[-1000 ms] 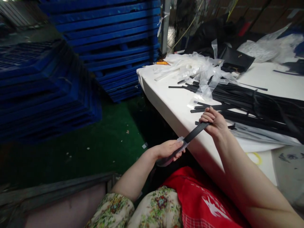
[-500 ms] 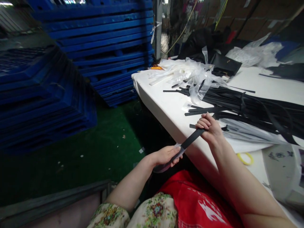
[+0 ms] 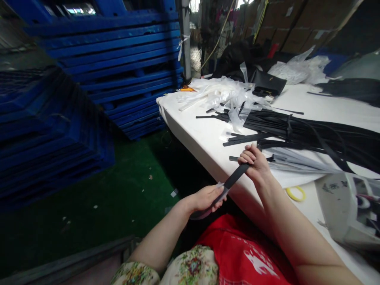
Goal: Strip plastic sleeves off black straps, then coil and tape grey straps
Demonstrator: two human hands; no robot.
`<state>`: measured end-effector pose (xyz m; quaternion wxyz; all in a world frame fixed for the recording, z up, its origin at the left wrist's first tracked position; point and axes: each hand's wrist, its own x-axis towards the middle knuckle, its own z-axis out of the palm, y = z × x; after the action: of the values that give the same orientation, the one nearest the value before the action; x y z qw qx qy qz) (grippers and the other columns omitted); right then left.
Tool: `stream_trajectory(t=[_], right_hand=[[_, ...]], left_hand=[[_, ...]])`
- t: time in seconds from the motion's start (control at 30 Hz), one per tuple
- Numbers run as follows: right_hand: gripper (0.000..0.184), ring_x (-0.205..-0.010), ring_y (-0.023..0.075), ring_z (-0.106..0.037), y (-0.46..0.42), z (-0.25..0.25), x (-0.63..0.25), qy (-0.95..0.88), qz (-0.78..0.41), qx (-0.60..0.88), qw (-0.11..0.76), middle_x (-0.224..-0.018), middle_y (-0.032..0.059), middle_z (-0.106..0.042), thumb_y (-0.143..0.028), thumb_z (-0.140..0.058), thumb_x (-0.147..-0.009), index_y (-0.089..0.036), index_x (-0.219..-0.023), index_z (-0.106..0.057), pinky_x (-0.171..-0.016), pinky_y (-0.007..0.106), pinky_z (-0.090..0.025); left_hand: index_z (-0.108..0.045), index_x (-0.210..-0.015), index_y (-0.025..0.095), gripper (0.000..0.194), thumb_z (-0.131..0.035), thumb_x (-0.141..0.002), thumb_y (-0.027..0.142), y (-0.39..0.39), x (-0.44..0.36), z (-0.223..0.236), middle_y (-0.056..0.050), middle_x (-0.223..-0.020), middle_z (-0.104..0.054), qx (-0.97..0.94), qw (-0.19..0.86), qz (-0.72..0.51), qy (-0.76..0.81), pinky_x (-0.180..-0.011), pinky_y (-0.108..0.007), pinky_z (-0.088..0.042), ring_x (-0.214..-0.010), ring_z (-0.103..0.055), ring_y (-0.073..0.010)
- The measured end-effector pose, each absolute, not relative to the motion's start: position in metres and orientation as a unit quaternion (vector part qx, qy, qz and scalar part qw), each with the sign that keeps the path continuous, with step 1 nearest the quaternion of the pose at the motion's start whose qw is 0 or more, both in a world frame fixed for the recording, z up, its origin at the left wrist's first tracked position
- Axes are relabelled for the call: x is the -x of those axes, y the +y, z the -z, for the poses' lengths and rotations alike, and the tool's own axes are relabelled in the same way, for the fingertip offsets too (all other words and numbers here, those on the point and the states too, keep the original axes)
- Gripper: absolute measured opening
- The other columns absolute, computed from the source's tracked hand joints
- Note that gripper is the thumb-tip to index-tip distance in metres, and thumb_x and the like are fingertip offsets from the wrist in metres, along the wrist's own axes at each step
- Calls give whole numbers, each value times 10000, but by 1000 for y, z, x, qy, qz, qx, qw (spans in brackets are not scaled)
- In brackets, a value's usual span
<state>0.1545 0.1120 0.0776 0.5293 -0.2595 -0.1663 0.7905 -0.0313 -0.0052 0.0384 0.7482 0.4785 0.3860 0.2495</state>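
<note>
Your view has swung rightward; your grip hardly changes. Left fingers [image 3: 218, 204] wrap the black strip [image 3: 234, 178] and its clear film [image 3: 220, 184]; right fingers [image 3: 247, 155] clench its bare length, apparently keeping it straight between them, beside the tabletop [image 3: 190, 132].

- To my right I have a white table [image 3: 190, 134].
- Across it lie flat black straps [image 3: 323, 128] in a long bundle, some ends splayed towards me.
- Beyond, a heap of clear plastic film [image 3: 219, 92] partly covers them, an orange tool [image 3: 187, 89] beside it.
- Farther off, a black bag [image 3: 268, 82].
- Nearer me, a yellow ring [image 3: 293, 198] beside a pale bin [image 3: 335, 213].
</note>
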Motion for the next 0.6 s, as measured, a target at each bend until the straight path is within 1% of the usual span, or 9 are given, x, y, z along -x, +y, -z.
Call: stream_trajectory(t=[0.07, 0.13, 0.2, 0.3, 0.4, 0.5, 0.6], right_hand=[[236, -325, 37, -190, 118, -80, -159, -182, -772, 267, 547, -403, -132, -229, -311, -644, -891, -199, -745, -497, -383, 160, -294], [250, -325, 40, -175, 109, -78, -147, -211, -763, 276, 545, -408, -133, -229, -363, -677, -862, -206, -759, -512, -373, 170, -273], [279, -332, 40, -167, 91, -72, -127, -230, -767, 279, 530, -410, -132, -230, -419, -698, -832, -206, -768, -529, -375, 178, -266], [303, -353, 38, -197, 67, -64, -104, -236, -785, 284, 498, -423, -124, -256, -464, -685, -829, -197, -781, -549, -401, 182, -288], [286, -362, 37, -217, 71, -65, -112, -215, -801, 280, 483, -433, -124, -252, -428, -690, -834, -196, -779, -533, -417, 174, -306], [254, -340, 33, -190, 96, -75, -138, -186, -791, 266, 519, -421, -136, -221, -347, -702, -836, -198, -771, -508, -396, 161, -292], [232, -322, 33, -179, 109, -82, -149, -202, -768, 259, 550, -407, -139, -236, -335, -703, -838, -195, -780, -527, -377, 166, -274]], left_hand=[[-534, -849, 144, 635, -385, -829, 761, -6, 30, -40, 42, -569, -466, -476, 744, -250, 396, -453, -226, -352, -439, -428, -79], [-537, -853, 143, 642, -382, -827, 766, -2, 26, -42, 41, -569, -469, -471, 739, -267, 402, -455, -229, -361, -434, -426, -79], [-534, -854, 146, 643, -381, -825, 769, 4, 22, -43, 38, -568, -478, -470, 729, -291, 404, -449, -231, -360, -425, -428, -81], [-518, -826, 154, 641, -368, -825, 777, 9, 17, -41, 32, -556, -488, -478, 712, -317, 405, -440, -231, -350, -418, -437, -86], [-522, -832, 154, 649, -355, -825, 781, 6, 17, -34, 39, -547, -476, -468, 725, -315, 395, -440, -224, -343, -416, -421, -81], [-535, -843, 150, 657, -366, -819, 784, -2, 19, -29, 44, -546, -469, -461, 736, -289, 404, -438, -218, -335, -418, -415, -78], [-542, -849, 147, 645, -364, -835, 767, -4, 19, -31, 39, -554, -482, -466, 729, -279, 417, -449, -216, -343, -425, -422, -79]])
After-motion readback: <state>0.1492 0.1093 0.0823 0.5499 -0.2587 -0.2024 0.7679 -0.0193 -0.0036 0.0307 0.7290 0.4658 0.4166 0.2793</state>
